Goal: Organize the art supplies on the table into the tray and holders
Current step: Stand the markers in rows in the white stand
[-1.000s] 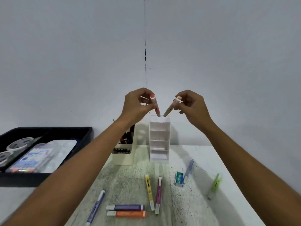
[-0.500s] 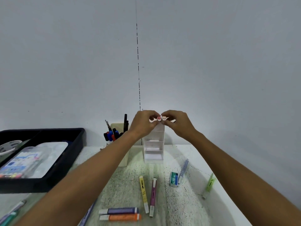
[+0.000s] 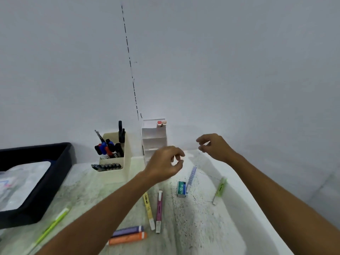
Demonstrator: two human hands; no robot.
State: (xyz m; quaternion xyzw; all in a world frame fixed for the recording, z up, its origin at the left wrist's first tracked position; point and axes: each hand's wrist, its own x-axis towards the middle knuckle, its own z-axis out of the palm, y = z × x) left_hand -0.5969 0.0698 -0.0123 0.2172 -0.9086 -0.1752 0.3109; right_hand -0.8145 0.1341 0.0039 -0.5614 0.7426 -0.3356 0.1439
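Note:
A red marker (image 3: 159, 123) and a peach marker (image 3: 164, 123) stand in the top slot of the white tiered holder (image 3: 154, 134) at the wall. My left hand (image 3: 164, 163) hovers in front of the holder, fingers loosely curled and empty. My right hand (image 3: 213, 146) hangs to the holder's right, also empty. On the table lie a yellow marker (image 3: 148, 209), a pink marker (image 3: 159, 208), a purple marker (image 3: 127, 231), an orange marker (image 3: 127, 238), a pale blue pen (image 3: 191, 176), a green box (image 3: 181, 188), a green highlighter (image 3: 220, 187) and a lime pen (image 3: 51, 226).
A cream pen holder (image 3: 114, 153) with dark markers stands left of the white holder. A black tray (image 3: 42, 181) holding plastic packets sits at the left. The white table edge (image 3: 257, 208) runs along the right, with the wall close behind.
Both hands let go of the red and peach markers, which now stand in the white holder's top slot. The hands have drawn back and down, apart from each other.

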